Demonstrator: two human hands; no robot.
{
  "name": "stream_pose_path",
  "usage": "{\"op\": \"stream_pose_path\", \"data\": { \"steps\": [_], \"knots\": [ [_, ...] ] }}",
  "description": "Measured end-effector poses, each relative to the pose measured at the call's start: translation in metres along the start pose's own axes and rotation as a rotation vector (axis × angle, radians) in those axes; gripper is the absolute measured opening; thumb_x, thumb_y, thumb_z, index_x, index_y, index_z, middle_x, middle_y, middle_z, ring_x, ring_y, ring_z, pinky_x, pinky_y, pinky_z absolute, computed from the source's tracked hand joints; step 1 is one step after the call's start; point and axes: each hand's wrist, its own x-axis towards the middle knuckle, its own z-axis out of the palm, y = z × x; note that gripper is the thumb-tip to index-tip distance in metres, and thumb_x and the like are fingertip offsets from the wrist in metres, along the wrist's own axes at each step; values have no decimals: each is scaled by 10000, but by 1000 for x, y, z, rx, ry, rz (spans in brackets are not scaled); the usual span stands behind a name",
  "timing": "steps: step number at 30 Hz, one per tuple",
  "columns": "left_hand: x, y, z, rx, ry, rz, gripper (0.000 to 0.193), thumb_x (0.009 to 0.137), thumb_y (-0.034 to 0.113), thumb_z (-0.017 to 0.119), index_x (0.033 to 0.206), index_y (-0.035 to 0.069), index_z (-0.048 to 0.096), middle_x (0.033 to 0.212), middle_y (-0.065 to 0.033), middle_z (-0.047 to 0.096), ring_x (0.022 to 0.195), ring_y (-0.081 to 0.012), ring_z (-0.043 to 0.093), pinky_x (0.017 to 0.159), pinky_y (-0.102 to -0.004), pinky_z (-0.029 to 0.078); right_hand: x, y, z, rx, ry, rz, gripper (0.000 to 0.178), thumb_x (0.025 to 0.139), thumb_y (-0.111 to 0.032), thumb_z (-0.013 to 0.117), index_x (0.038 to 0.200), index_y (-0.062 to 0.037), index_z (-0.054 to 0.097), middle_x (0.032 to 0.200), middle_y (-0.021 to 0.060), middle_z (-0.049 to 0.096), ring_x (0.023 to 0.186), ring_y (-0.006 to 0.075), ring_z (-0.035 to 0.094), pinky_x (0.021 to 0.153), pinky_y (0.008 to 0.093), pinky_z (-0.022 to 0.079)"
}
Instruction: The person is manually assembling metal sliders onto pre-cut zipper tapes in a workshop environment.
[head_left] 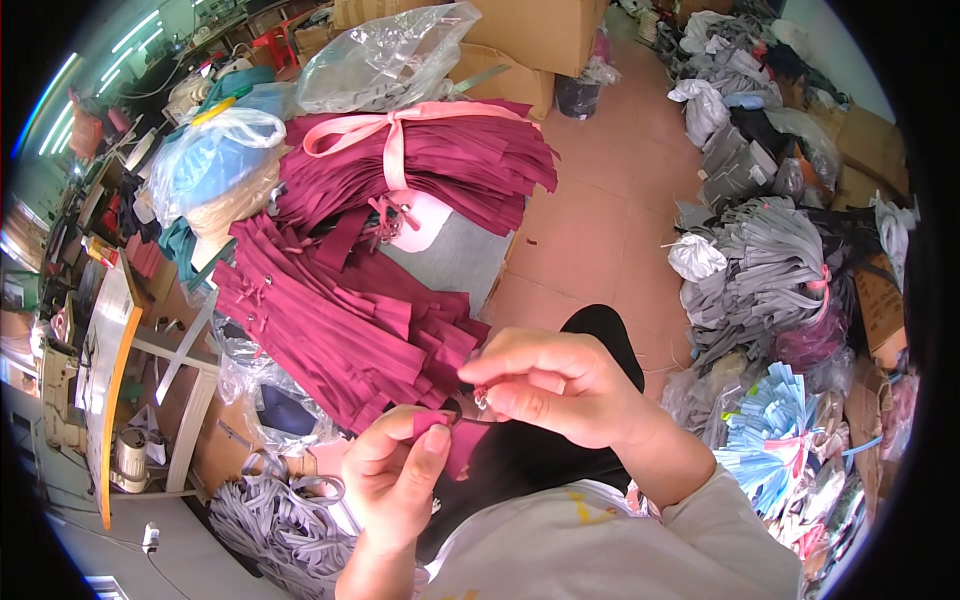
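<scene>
My left hand [395, 485] is closed, with thumb and fingers pinching a maroon fabric strip [462, 446] low in the middle of the view. Just right of it and a little higher, my right hand [575, 390] pinches a small reddish piece with a shiny metallic bit [482, 397]; its exact kind is too small to tell. Beyond my hands, a loose pile of maroon strips [340, 315] fans toward me, with small knotted ends along its left edge. Behind that lies a bundle of maroon strips [480, 165], tied with a pink ribbon [394, 155] in a bow.
Left stand a wooden-edged table [122, 350] and a clear bag with blue contents [215, 165]. Grey strips [285, 525] lie at lower left. On the right, grey bundles [755, 265], light-blue strips [770, 425] and boxes line the tiled floor [590, 230]. A cardboard box [545, 35] stands behind.
</scene>
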Motion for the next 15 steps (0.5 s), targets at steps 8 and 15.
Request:
{"op": "stream_pose_path", "data": {
  "steps": [8, 15],
  "knots": [
    [-3, 3, 2, -86, -14, -30, 100, 932, -40, 617, 1026, -72, 628, 860, -103, 651, 647, -113, 602, 548, -237, 513, -1, -3, 2, 297, 7, 134, 230, 938, 13, 627, 1166, 31, 601, 1064, 64, 637, 1003, 126, 622, 840, 260, 518],
    [-6, 2, 2, -51, -5, -50, 107, 923, -46, 628, 1029, -65, 631, 867, -86, 649, 653, -91, 588, 560, -225, 509, 1, -3, 8, 253, 58, 138, 246, 878, 104, 637, 1117, 47, 643, 1070, 139, 650, 1014, 194, 636, 898, 294, 504]
  ]
}}
